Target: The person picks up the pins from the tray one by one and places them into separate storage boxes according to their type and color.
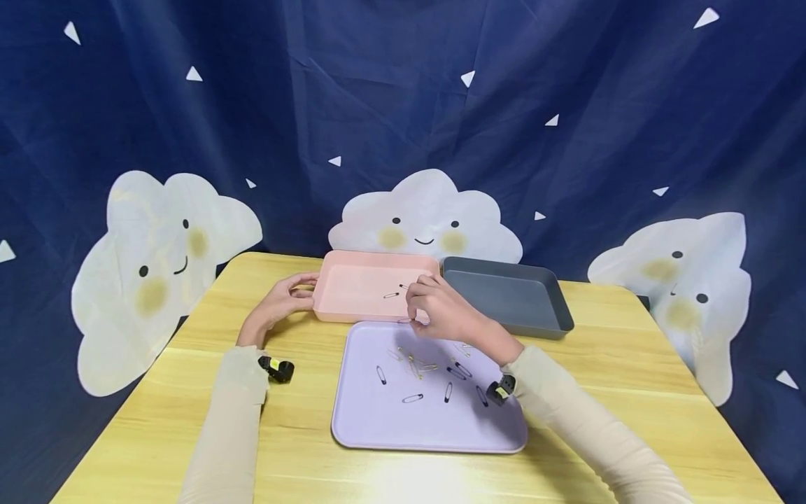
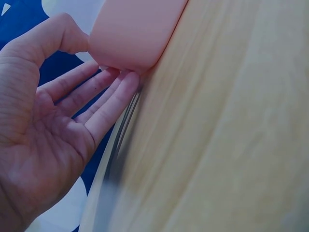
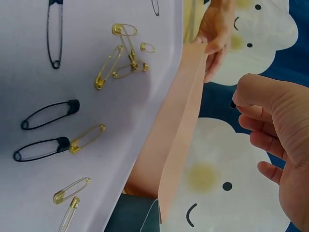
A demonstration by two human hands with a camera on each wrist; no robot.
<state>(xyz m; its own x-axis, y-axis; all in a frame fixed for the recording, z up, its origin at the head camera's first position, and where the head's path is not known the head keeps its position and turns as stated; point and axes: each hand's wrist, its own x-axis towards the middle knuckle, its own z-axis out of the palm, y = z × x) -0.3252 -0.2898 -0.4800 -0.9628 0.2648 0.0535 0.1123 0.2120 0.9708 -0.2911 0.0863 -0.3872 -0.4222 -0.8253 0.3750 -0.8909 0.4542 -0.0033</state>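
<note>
The left hand (image 1: 280, 302) holds the pink tray (image 1: 352, 308) steady. The right hand (image 1: 441, 308) pinches a black pin (image 3: 233, 104) over it; letting go seems next.

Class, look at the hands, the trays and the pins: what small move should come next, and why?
Probably let go: the right hand hovers over the pink plastic tray, seemingly pinching a small dark safety pin, while the left hand steadies its corner; one black safety pin already lies inside.

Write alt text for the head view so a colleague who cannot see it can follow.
A person's right hand hovers over the near edge of a pink tray holding a couple of safety pins, while the left hand holds that tray's left end. Nearer, a lilac tray of scattered black and gold safety pins lies on a wooden table.
</note>
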